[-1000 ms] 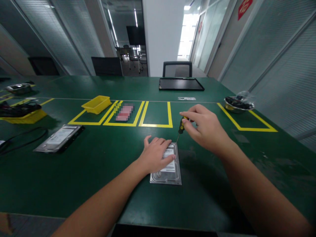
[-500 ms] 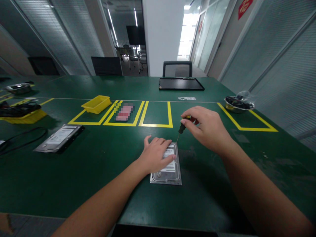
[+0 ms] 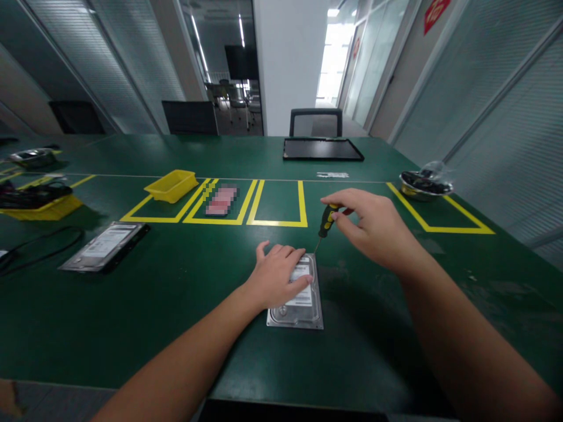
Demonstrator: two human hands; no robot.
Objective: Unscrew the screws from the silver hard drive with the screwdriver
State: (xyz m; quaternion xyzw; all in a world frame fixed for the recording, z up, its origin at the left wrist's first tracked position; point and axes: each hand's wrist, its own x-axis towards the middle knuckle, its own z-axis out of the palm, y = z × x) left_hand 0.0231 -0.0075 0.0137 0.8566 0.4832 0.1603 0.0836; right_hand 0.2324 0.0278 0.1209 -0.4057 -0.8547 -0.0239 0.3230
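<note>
A silver hard drive (image 3: 303, 317) with a white label lies flat on the green table in front of me. My left hand (image 3: 278, 275) rests across its upper left part, fingers spread and thumb over the label, covering much of that side. My right hand (image 3: 363, 223) is closed on a black and yellow screwdriver (image 3: 325, 224), thumb and fingers pinching the upper handle. The screwdriver leans slightly, and its thin shaft reaches down to the drive's top right corner. Whether a screw sits under the tip is too small to see.
Another hard drive (image 3: 105, 246) lies at left near a black cable (image 3: 44, 253). Farther back are a yellow bin (image 3: 172, 186), a pixelated pink item (image 3: 222, 200), yellow tape outlines (image 3: 303, 205), a flat black panel (image 3: 323, 149) and a metal bowl of dark parts (image 3: 426, 184).
The screwdriver handle has turned in my right hand, showing more yellow, and my fingers have shifted on it. My left hand and the hard drive stay in place.
</note>
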